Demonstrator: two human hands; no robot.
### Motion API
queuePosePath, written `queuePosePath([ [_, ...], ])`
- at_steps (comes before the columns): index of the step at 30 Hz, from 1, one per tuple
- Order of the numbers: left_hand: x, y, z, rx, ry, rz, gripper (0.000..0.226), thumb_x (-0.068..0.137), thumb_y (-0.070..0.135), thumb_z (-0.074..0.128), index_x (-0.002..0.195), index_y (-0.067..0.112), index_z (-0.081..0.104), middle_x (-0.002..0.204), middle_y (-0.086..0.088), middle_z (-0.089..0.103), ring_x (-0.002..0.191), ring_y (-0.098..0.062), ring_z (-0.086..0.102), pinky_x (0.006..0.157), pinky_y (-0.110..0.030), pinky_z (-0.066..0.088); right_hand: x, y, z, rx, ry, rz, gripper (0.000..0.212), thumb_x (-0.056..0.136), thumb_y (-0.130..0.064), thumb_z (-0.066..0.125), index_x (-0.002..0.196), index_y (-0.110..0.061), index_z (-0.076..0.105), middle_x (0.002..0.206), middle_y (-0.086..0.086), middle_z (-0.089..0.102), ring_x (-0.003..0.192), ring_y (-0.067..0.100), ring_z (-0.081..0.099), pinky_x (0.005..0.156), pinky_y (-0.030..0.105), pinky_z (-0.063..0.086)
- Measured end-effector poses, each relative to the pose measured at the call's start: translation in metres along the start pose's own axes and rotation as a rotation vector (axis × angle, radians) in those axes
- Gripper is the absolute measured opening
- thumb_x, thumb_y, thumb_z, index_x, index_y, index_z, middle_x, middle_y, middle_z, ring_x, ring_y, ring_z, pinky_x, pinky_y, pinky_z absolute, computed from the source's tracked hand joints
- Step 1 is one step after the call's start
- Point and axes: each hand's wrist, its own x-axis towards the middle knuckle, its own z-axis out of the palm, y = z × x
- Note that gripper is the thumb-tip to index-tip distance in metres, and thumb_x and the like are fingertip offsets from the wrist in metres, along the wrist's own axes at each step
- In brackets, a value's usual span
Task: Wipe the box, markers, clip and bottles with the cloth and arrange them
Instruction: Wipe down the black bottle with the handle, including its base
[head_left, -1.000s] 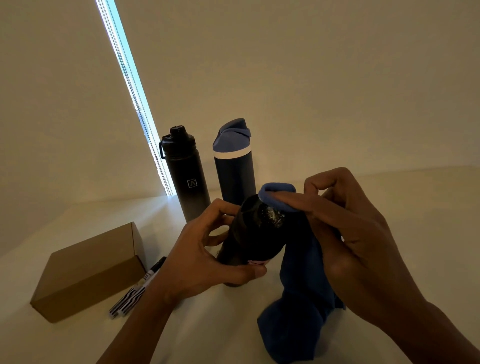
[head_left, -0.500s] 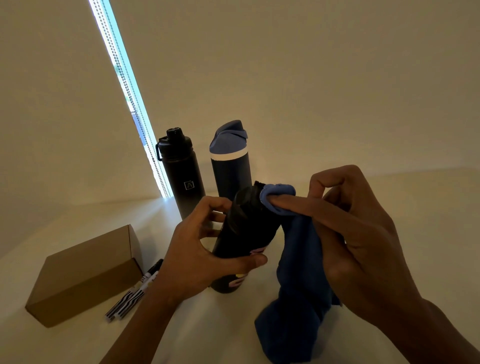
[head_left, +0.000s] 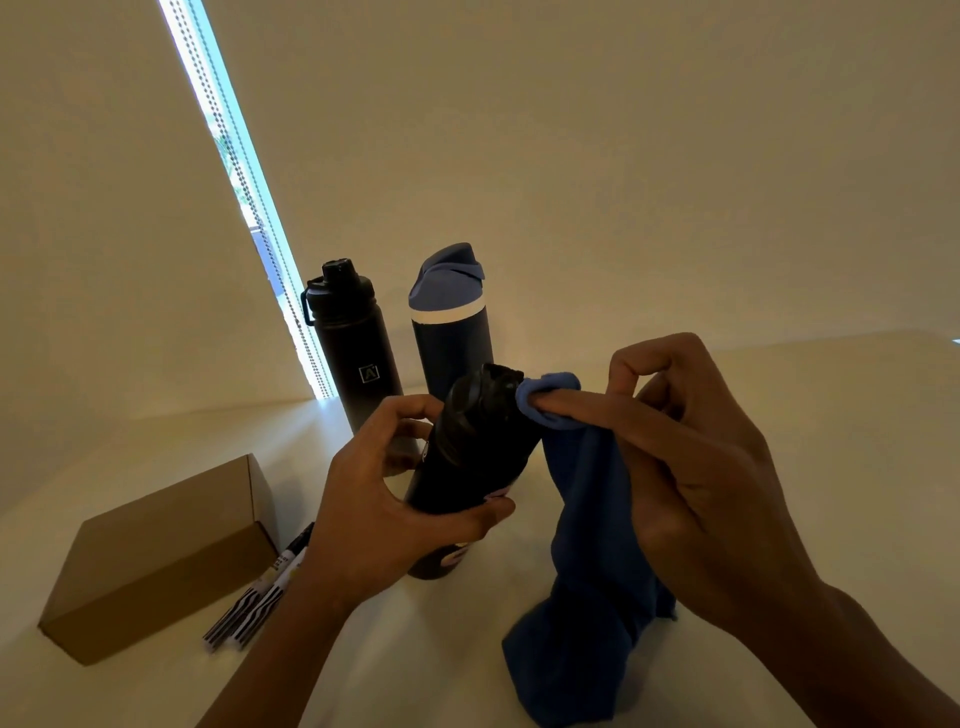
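Observation:
My left hand grips a black bottle round its middle; the bottle stands on the table and leans toward me. My right hand pinches a blue cloth and presses a fold of it against the right side of the bottle's cap. The rest of the cloth hangs down to the table. Behind stand a black bottle with a loop lid and a dark blue bottle with a lighter blue lid. A brown cardboard box lies at the left, with markers beside it. I see no clip.
The pale table runs back to a plain wall. A bright window slit with a bead chain slants down behind the bottles.
The bottle in my left hand has tipped more upright, its cap turning away from me. The cloth fold has slid from the cap's top to its right side.

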Motion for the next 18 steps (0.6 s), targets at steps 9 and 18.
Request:
queuePosePath([
  [9, -0.001, 0.004, -0.002, -0.004, -0.043, 0.017, 0.081, 0.055, 0.063, 0.089, 0.125, 0.046, 0.053, 0.12, 0.026, 0.065, 0.117, -0.001, 0.062, 0.089, -0.005, 0.049, -0.006, -0.01, 0.011, 0.151, -0.012, 0.125, 0.053, 0.109, -0.033, 0.04, 0.103, 0.008, 0.073, 0.095, -0.004, 0.051, 0.085, -0.015, 0.049, 0.075, 0.002, 0.041],
  [18, -0.001, 0.004, 0.0, 0.025, -0.073, 0.052, 0.083, 0.058, 0.059, 0.091, 0.129, 0.038, 0.055, 0.12, 0.023, 0.065, 0.117, -0.002, 0.062, 0.091, -0.007, 0.049, 0.003, -0.007, -0.01, 0.043, -0.124, 0.046, 0.031, 0.102, -0.011, 0.047, 0.124, -0.017, 0.067, 0.118, -0.001, 0.059, 0.101, 0.001, 0.057, 0.085, 0.015, 0.048],
])
